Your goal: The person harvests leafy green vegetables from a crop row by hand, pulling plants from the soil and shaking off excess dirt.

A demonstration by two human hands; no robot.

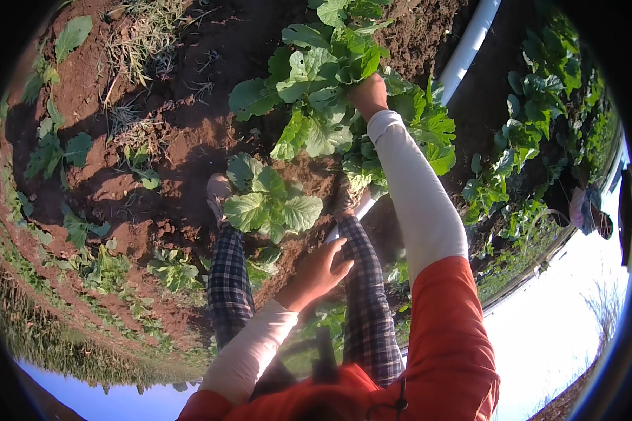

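Observation:
My right hand [368,96] reaches into a dense clump of leafy green plants [316,84], with bright leaves right at the hand. Its fingers are hidden by the foliage, so its grip does not show. Some of the broad, lobed leaves have small holes. Nearer my body, my left hand [316,273] hangs in the air between my knees, holding nothing, with thumb and fingers apart. A smaller leafy plant [271,205] grows in the soil between my feet, just beyond the left hand. Long pale sleeves cover both forearms.
A white pipe [468,50] runs along the ground to the right of the clump and passes by my right foot [347,202]. Dry cut grass [145,39] lies on reddish soil at left. More leafy rows [537,94] stand at right, where another person [584,208] seems to bend down.

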